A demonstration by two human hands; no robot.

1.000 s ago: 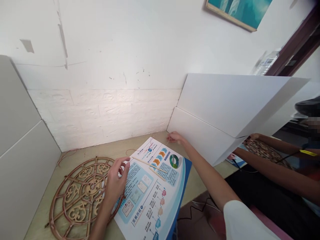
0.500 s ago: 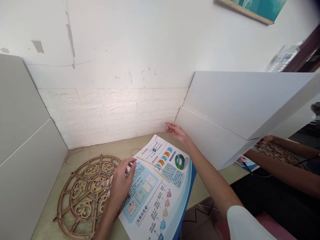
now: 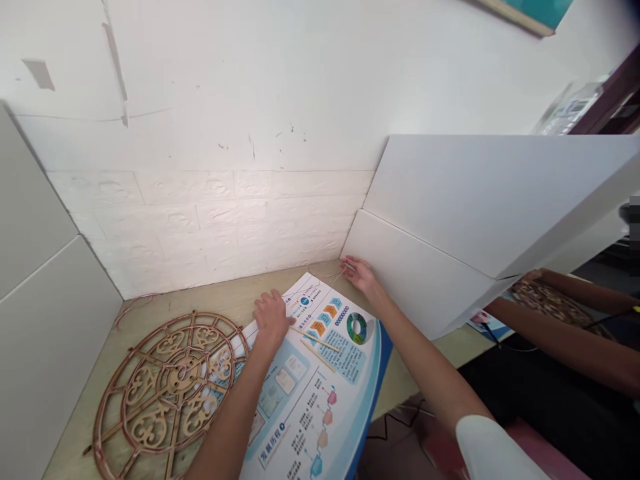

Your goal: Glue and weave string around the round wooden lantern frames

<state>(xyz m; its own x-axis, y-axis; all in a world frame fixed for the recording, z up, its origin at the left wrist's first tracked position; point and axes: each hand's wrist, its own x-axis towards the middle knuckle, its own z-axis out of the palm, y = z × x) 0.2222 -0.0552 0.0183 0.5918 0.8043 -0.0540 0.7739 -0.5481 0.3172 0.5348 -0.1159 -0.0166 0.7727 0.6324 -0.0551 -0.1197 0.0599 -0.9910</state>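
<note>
My right hand [image 3: 358, 273] is at the back corner by the white panel, its fingertips closed on a thin reddish thread [image 3: 325, 275]. The thread trails left across the top of a printed poster [image 3: 320, 393]. Resting palm down at the poster's upper left edge, my left hand [image 3: 273, 317] has its thumb apart from the bent fingers, and nothing shows in it. Beside its thumb, thin wooden sticks [image 3: 320, 341] lie on the poster. Left of my left forearm lies a round openwork wheel-like frame [image 3: 183, 380] with scroll ornaments, partly over the poster.
White panels stand at left [image 3: 40, 333] and right [image 3: 425, 267], with a white brick-patterned wall [image 3: 200, 227] behind. More loose thread [image 3: 133, 305] lies at the table's back left. Beyond the right panel, another person's arms [image 3: 565, 333] are near a patterned piece.
My left hand has moved up and right to the poster's upper edge, turning palm down. My right hand has lowered slightly and shifted right with the thread. The view has shifted a little.
</note>
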